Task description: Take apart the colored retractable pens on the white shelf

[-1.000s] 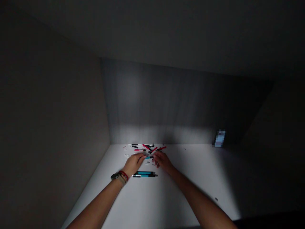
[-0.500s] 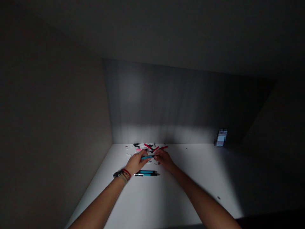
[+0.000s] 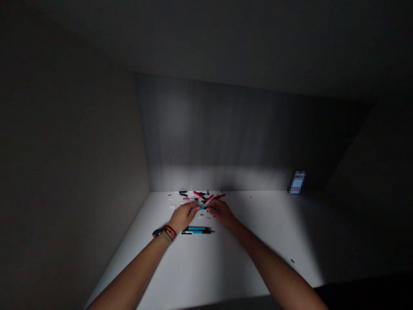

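I have two pens (image 3: 199, 232) lying side by side on the bench (image 3: 180, 280). Beyond them, toward its back edge, my left hand (image 3: 181, 216) and right hand (image 3: 222, 212) both pinch a blue pen (image 3: 202, 208). Red and black parts (image 3: 209, 198) lie scattered near that edge.

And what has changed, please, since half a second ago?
The left hand now covers more of the blue pen, so less blue shows between the hands. Nothing was visibly let go: the right hand still grips its dark end. The two blue pens nearer the person and the red pieces lie as before.
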`<state>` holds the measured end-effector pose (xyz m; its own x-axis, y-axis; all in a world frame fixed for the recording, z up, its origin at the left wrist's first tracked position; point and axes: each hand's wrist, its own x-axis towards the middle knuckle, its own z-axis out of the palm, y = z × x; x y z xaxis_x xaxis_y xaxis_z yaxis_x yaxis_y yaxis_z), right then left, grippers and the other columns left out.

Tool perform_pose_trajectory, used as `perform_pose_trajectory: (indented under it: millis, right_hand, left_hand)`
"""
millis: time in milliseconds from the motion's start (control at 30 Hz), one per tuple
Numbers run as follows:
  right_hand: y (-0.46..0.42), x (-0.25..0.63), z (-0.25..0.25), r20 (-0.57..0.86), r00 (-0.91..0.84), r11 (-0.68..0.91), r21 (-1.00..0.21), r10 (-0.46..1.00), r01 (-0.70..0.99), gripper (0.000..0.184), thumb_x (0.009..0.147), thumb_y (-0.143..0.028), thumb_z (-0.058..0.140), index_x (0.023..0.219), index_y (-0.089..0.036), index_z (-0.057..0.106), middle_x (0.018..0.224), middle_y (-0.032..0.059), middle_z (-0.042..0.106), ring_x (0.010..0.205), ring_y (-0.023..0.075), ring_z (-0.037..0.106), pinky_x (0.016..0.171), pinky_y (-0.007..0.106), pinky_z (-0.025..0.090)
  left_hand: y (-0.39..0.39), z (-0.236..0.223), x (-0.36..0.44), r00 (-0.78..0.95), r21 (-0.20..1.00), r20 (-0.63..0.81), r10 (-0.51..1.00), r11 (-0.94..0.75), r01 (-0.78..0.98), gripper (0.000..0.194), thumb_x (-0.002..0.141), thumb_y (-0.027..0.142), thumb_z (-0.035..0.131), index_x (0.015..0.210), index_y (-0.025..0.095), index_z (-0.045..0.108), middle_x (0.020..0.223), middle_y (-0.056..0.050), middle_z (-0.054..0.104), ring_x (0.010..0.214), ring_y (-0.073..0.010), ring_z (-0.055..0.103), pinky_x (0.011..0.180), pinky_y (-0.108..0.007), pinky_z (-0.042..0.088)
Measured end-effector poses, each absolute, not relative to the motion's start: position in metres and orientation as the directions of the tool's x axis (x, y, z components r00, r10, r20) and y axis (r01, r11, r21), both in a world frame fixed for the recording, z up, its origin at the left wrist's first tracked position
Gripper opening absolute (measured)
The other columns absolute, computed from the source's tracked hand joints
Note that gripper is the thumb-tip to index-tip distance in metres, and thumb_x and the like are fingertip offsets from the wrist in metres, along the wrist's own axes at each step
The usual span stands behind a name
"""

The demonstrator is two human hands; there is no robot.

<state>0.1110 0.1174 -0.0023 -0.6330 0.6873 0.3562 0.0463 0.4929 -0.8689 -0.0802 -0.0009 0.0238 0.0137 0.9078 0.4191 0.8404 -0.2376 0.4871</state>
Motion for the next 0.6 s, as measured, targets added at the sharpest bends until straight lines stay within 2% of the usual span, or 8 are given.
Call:
perform_pose_trajectory:
  millis: [133,267,333,433,600]
  right_hand:
    - [0.119,0.113,0.0,0.461,-0.606,0.595,-0.803,0.649,0.027,0.016,0.075,-0.033,0.071,0.077,-0.017,0.067,0.074,0.0035,0.068,0.069,0.016,0.061,0.064,0.027,0.048]
    - [0.121,0.113,0.003,0.485,-0.571,0.601,-0.799,0.663,0.019,0.016,0.075,-0.033,0.071,0.076,-0.017,0.068,0.075,0.0038,0.069,0.072,0.0169,0.063,0.07,0.029,0.049]
    - [0.124,0.114,0.004,0.476,-0.543,0.575,-0.818,0.692,0.014,0.019,0.074,-0.036,0.071,0.079,-0.017,0.069,0.076,0.0038,0.069,0.072,0.0167,0.063,0.069,0.028,0.05]
    - [0.13,0.118,0.006,0.424,-0.503,0.476,-0.879,0.753,-0.027,0.028,0.075,-0.044,0.07,0.085,-0.017,0.069,0.075,0.0036,0.068,0.064,0.0148,0.06,0.058,0.026,0.049]
    - [0.14,0.125,0.009,0.298,-0.42,0.308,-0.95,0.857,-0.045,0.039,0.068,-0.053,0.072,0.079,-0.017,0.065,0.062,-0.0004,0.06,0.051,0.0113,0.052,0.047,0.023,0.045]
  left_hand:
    - [-0.001,0.025,-0.08,-0.003,0.477,0.402,0.916,-0.207,0.854,0.041,0.1,0.046,0.035,0.087,0.021,0.064,0.082,-0.004,0.069,0.076,-0.0183,0.064,0.067,-0.025,0.04]
    - [0.001,0.024,-0.081,-0.035,0.484,0.4,0.916,-0.178,0.857,0.041,0.1,0.047,0.034,0.088,0.021,0.063,0.079,-0.004,0.068,0.075,-0.0185,0.064,0.067,-0.025,0.041]
    - [0.002,0.023,-0.083,-0.072,0.499,0.411,0.909,-0.158,0.852,0.039,0.099,0.047,0.034,0.091,0.022,0.062,0.08,-0.004,0.069,0.076,-0.019,0.065,0.068,-0.025,0.042]
    - [0.003,0.021,-0.086,-0.127,0.5,0.439,0.89,-0.124,0.857,0.032,0.098,0.046,0.037,0.098,0.022,0.06,0.089,-0.006,0.07,0.083,-0.0207,0.066,0.071,-0.027,0.043]
    - [0.004,0.017,-0.091,-0.154,0.506,0.457,0.876,-0.114,0.855,0.022,0.097,0.034,0.041,0.108,0.023,0.056,0.097,-0.007,0.07,0.088,-0.0226,0.066,0.075,-0.03,0.047]
